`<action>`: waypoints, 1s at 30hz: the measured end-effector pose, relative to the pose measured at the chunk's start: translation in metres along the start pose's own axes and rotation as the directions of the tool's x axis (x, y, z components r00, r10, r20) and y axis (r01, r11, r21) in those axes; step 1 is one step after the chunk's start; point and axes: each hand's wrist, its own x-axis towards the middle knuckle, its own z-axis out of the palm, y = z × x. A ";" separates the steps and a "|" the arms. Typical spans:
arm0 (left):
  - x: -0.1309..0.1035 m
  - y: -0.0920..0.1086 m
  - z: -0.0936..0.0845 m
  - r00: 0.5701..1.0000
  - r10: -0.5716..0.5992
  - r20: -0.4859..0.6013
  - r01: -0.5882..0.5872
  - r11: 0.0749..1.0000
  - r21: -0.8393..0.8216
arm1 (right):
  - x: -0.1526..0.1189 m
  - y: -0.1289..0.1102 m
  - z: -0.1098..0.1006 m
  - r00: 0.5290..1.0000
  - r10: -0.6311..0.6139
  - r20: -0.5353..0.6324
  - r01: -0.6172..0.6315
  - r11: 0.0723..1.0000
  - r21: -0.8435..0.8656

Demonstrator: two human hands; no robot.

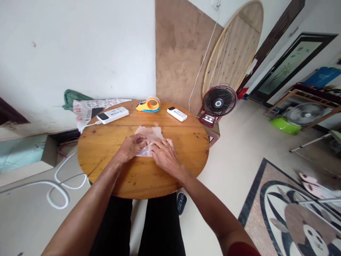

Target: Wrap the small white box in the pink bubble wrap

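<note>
A thin, crinkled sheet of clear plastic wrap (149, 132) lies on the round wooden table (112, 170) in front of me. My left hand (132, 146) is at its left edge, thumb and fingers pinched together on the plastic. Over the right part of the sheet, my right hand (165, 153) lies palm down with its fingers stretched out and pressing on it. Its palm hides part of the plastic. Behind the sheet stands a yellow and blue tape dispenser (148, 105) with a roll of clear tape.
Two white devices with black ends sit near the back edge: a left device (114, 114) with a cable, and a right device (177, 113). A dark red fan (218, 103) stands on a stool (211, 133) right of the table. White cable (60, 185) loops at left.
</note>
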 end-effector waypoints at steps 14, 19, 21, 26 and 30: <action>-0.021 -0.012 -0.030 0.963 -0.163 -0.214 0.251 0.831 0.496 | 0.009 -0.009 -0.018 0.990 -0.012 0.143 0.024 0.996 -0.080; -0.013 -0.016 -0.029 0.968 -0.204 -0.146 0.251 0.823 0.510 | 0.019 -0.014 -0.022 0.976 -0.028 0.214 0.058 0.989 -0.139; -0.012 -0.018 -0.028 0.966 -0.236 -0.103 0.256 0.857 0.447 | 0.022 -0.016 -0.024 0.971 -0.038 0.235 0.075 0.986 -0.148; -0.015 -0.017 -0.021 0.962 -0.263 -0.077 0.273 0.939 0.208 | 0.025 -0.015 -0.027 0.969 -0.043 0.242 0.080 0.986 -0.147; -0.021 -0.013 -0.018 0.962 -0.230 -0.144 0.247 0.962 0.113 | 0.025 -0.009 -0.027 0.964 -0.050 0.263 0.078 0.992 -0.098</action>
